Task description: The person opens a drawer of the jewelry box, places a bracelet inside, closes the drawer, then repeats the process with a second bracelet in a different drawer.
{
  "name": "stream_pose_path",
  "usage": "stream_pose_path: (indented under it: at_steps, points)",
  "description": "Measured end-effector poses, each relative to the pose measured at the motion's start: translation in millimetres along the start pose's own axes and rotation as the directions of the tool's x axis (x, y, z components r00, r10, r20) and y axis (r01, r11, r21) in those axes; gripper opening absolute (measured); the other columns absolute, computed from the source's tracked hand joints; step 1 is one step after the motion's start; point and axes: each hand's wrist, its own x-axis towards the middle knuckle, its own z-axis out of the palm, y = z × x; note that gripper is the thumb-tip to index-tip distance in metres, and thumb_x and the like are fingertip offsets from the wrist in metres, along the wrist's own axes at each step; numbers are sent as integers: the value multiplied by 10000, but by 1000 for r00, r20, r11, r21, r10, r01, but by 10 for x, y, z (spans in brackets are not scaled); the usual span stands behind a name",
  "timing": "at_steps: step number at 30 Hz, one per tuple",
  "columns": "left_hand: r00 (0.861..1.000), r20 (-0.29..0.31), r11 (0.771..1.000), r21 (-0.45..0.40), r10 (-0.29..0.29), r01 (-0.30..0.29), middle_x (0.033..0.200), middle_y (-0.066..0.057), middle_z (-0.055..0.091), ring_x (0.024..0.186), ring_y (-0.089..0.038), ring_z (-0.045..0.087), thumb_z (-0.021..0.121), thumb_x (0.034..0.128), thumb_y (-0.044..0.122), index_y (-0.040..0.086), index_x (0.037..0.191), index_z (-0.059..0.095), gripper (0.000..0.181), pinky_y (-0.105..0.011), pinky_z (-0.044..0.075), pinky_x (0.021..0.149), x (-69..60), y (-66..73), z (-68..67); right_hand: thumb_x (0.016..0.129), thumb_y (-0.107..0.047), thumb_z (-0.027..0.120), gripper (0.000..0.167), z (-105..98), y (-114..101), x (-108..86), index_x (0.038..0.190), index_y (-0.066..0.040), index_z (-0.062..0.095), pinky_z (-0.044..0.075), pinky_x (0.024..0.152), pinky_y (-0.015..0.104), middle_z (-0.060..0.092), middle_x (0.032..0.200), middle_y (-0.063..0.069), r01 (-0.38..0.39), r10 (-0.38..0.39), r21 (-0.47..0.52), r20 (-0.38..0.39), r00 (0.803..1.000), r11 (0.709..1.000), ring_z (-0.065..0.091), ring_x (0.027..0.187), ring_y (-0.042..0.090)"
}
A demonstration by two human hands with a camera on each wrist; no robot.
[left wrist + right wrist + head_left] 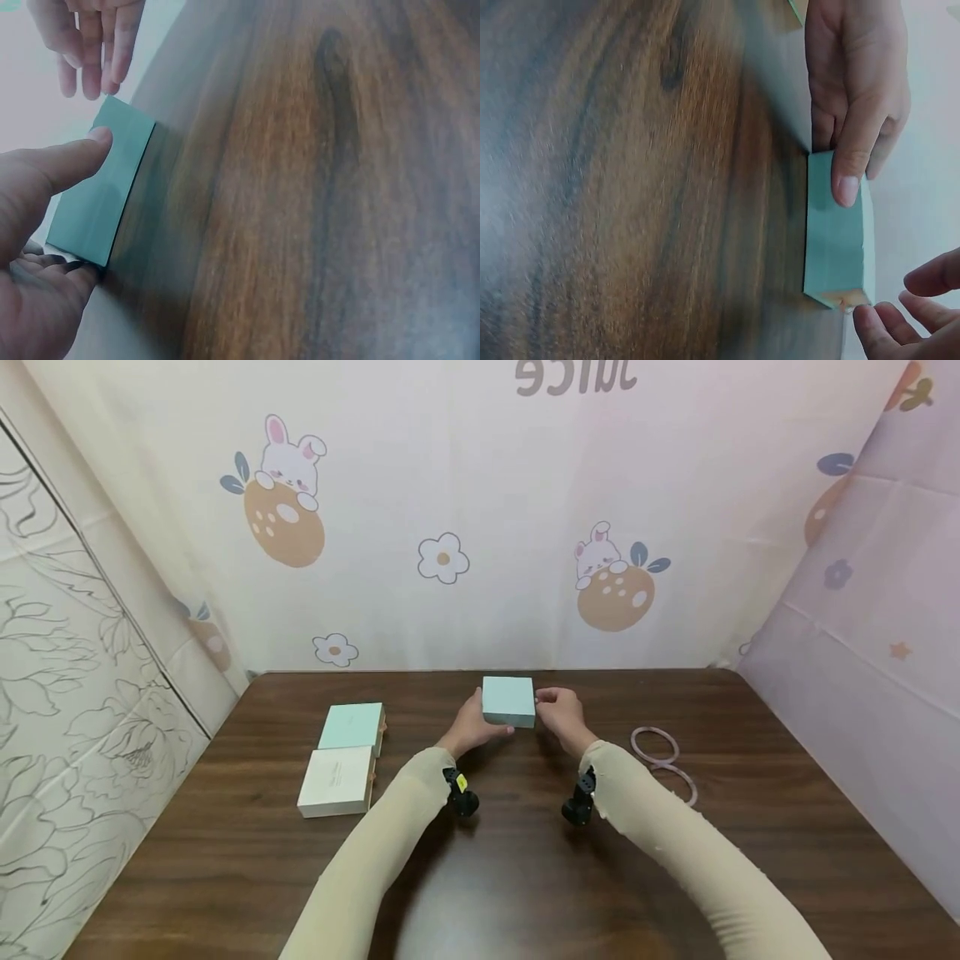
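Observation:
My left hand [472, 727] grips a small mint-green box [507, 697] near the back of the table, its thumb along the box's front side. The box's lid faces up in the head view. In the right wrist view, the box's brown end shows a small light tab or ribbon. Beside that end, my right hand [562, 714] has its fingertips at or very near the tab; I cannot tell if they touch it. Its thumb stands apart from the fingers. In the left wrist view, the right hand's fingers [112, 56] are loosely extended beyond the box.
On the left of the brown wooden table [480, 860] lie another mint box [352, 725] and a white box [337, 779], side by side. Two pinkish rings [656, 746] lie right of my right hand. A printed curtain [495, 610] hangs behind the table.

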Motion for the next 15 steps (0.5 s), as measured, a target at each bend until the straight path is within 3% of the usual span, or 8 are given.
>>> stream_pose_path:
  at_steps: [9,15]
  points:
    - [1000,21,1000,9,-15,15,1363,-168,452,1231,-288,438,803,780,166,-2,1437,303,842,-434,343,1023,-118,54,-57,925,-30,489,364,72,-136,-190,1276,33,564,441,914,403,549,1263,193,89,-89,-4,19,996,996,501,1134,290]
    - [994,67,996,35,-82,79,1521,-204,243,1374,-302,276,758,829,203,-39,1501,135,947,-430,269,1076,-332,200,-210,914,-12,487,366,222,-203,-352,1267,40,569,427,930,409,562,1240,188,113,-113,10,71,991,994,500,1148,290]
